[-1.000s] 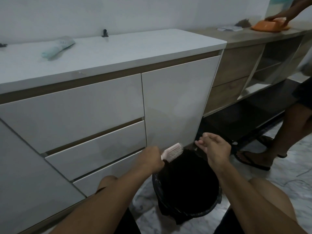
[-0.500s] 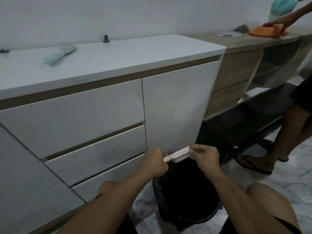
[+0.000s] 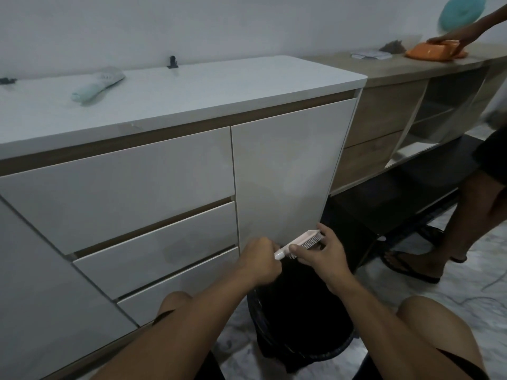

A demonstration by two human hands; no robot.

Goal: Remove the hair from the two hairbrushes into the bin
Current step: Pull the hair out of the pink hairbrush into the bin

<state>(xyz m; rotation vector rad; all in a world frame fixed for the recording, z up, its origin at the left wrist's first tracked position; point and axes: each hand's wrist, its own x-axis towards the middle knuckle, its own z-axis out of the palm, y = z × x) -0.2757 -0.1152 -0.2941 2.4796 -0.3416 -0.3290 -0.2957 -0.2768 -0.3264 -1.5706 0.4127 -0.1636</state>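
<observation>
A pale pink hairbrush (image 3: 307, 239) is held above the black bin (image 3: 299, 319), bristles turned down and toward me. My left hand (image 3: 260, 259) is shut on its handle end. My right hand (image 3: 319, 253) grips the brush from below and the side, thumb at the bristles near the handle. A dark wisp hangs by that thumb. The bin, lined with a black bag, stands on the floor between my knees. A second hairbrush, light teal (image 3: 97, 83), lies on the white countertop (image 3: 219, 86) at the back left.
White drawers and a cabinet door (image 3: 285, 174) face me just behind the bin. Another person's leg and sandal (image 3: 411, 259) stand to the right, their hand on an orange object (image 3: 433, 52) on the wooden counter. The floor is marble tile.
My right hand went from open and apart from the brush to gripping it, then slid toward the handle. The brush head tilted up and the view shifted slightly.
</observation>
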